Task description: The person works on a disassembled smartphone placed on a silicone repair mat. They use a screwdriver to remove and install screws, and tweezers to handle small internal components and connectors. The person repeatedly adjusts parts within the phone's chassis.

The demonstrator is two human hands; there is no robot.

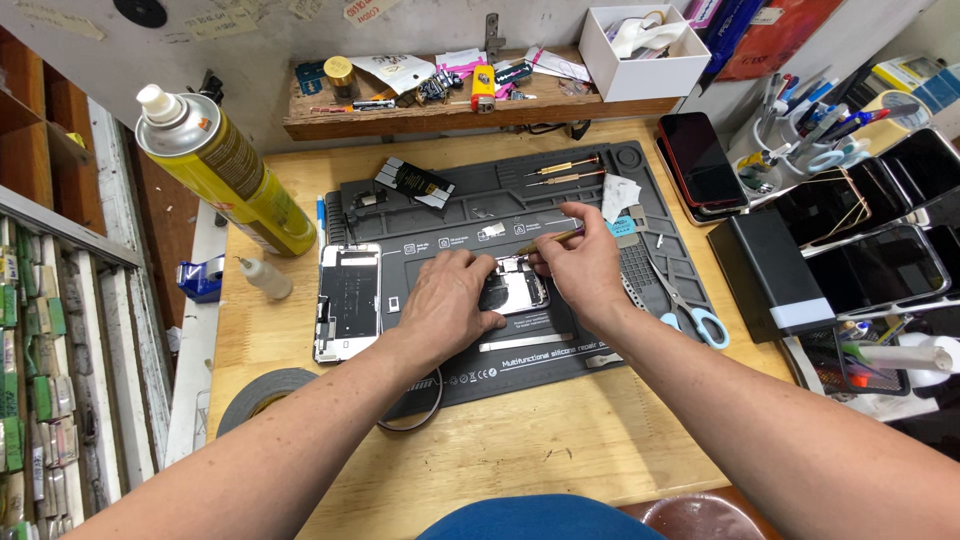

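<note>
At the centre of the frame, an opened phone (513,290) lies on a dark work mat (600,200). The left hand (447,305) presses flat on it, fingers together, to keep it from sliding. The right hand (580,262) pinches a thin screwdriver (548,239), tip angled down toward the phone's top edge. One detached screen (348,300) rests left of the mat, out of the way. Two more screwdrivers (565,172) lie at the mat's upper edge; one pair of scissors (690,305) sits right.
</note>
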